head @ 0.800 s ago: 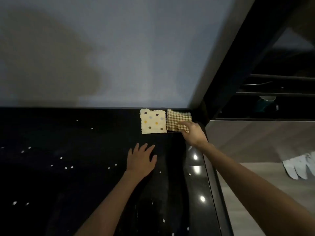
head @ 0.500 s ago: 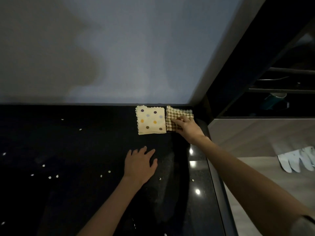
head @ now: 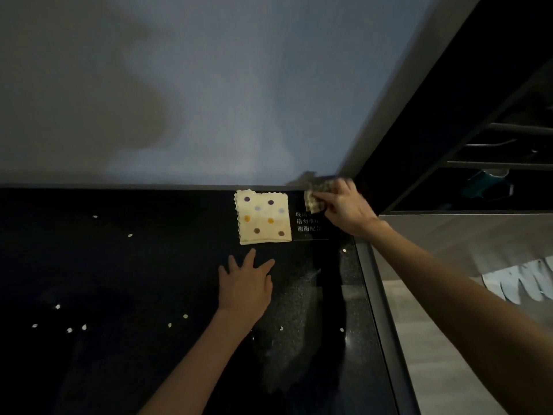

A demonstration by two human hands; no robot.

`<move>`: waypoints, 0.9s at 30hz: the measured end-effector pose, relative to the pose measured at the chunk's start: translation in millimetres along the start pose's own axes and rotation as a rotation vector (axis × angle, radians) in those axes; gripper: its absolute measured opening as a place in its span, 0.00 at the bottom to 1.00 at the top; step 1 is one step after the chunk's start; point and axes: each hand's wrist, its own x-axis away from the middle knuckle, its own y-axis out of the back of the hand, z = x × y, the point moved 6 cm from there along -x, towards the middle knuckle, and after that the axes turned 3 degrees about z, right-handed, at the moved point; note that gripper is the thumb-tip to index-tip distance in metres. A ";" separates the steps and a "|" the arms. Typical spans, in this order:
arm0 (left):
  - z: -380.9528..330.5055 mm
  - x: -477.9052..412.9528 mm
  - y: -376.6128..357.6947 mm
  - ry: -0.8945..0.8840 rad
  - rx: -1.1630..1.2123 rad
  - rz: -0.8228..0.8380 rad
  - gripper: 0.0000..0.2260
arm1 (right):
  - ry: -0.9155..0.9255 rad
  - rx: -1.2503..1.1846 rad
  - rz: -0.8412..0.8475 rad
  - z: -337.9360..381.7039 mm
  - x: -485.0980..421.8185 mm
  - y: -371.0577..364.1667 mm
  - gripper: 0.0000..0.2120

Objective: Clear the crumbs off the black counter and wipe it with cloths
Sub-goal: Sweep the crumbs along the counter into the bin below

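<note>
Checked cloth: up off the spot where it lay flat beside the dotted cloth half a second ago. It is now bunched in the right hand at the back right corner of the counter, by the foot of the wall, and its top edge is blurred.
Right hand: fingers curled round the checked cloth, gripping it. The arm reaches in from the lower right across the counter's edge.
White lettering: three short rows of printed characters on the counter, uncovered where the checked cloth lay earlier. They sit just right of the dotted cloth, partly hidden by the right hand, and are too small to read.
Dotted cloth: cream square with purple, orange, brown and pale dots, flat on the counter with its far edge along the wall. It is in the same place as before.
Left hand: palm down on the counter, fingers straight and spread, grasping nothing. It lies just in front of the dotted cloth, fingertips near its near edge but apart from it, and has barely shifted.
Crumbs: small pale specks scattered over the left and middle of the counter, with a few to the right of the left forearm. Neither hand touches any.
Counter: black, glossy and finely speckled, with a grey sheen to the right of the left hand.
Wall: plain grey-blue, shadowed on its left part.
Right side: dark shelves hold a teal object too dim to identify. Below them a pale floor shows with a white thing at the frame's edge.
</note>
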 end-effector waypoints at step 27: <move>-5.8 1.9 -5.8 0.019 -0.071 0.132 0.22 | -0.063 -0.596 0.244 49.3 195.0 -70.5 0.16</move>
